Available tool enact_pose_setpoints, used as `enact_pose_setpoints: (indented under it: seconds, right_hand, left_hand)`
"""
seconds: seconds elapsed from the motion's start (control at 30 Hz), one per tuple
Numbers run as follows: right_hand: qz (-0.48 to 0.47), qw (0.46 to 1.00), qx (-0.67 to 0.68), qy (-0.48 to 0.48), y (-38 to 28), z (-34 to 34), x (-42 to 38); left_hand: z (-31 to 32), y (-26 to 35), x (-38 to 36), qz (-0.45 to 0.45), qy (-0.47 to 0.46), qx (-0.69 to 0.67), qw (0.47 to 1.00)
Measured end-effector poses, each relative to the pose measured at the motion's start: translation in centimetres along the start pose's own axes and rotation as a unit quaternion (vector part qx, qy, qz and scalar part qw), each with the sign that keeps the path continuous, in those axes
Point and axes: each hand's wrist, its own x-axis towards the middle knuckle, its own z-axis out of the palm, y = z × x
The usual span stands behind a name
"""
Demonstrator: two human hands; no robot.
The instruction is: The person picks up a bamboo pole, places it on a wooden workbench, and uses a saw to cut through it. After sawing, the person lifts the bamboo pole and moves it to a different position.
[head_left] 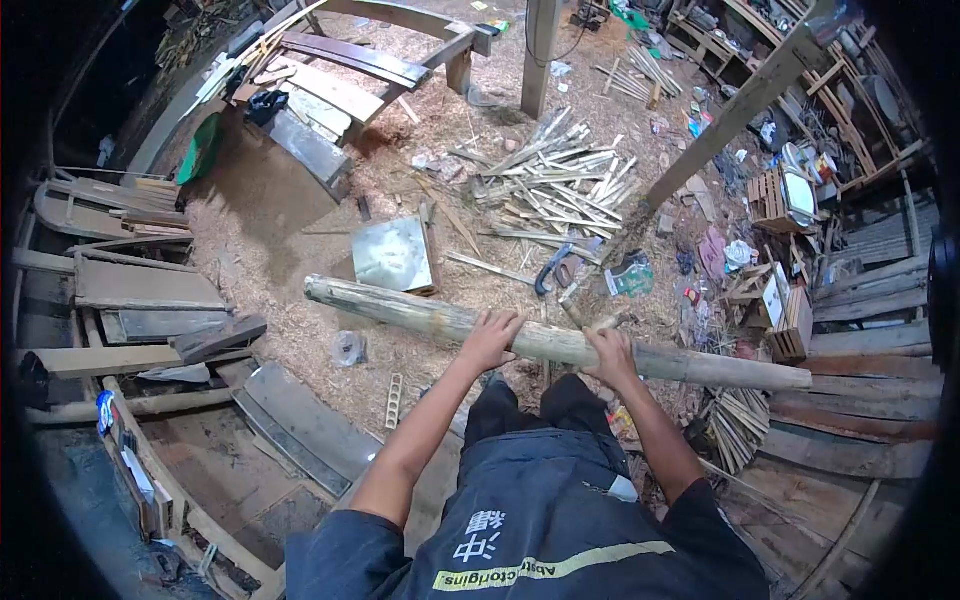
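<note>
A long, thick wooden pole lies crosswise in front of my body, its right end a little lower in view than its left. My left hand grips it near the middle, fingers over the top. Closed round the same pole is my right hand, a short way to the right. Just beyond that hand, a short wooden piece shows above the pole's upper edge. A tool with a curved blue part lies on the shavings behind it.
A square box with a shiny top stands beyond the pole. Behind it spreads a heap of split sticks. Posts rise at the back. Boards lie left; planks and a bundle of sticks are right.
</note>
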Motion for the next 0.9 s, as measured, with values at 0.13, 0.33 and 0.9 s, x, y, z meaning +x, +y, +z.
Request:
enact_pose_setpoints:
  seconds: [0.13,0.33,0.9]
  right_hand:
    - [-0.017,0.999,-0.036,0.034,-1.5,-1.2,3.6]
    - [-0.035,0.998,-0.023,0.041,-2.7,-1.4,8.2]
    - [-0.036,0.999,-0.006,0.014,-3.3,-3.4,23.5]
  left_hand:
    - [-2.4,-2.8,0.9,-0.027,0.035,-0.008,0.999]
    - [-4.8,-6.3,2.4,-0.05,0.061,-0.06,0.995]
    - [-9.3,-15.3,10.4,-0.088,0.09,-0.062,0.99]
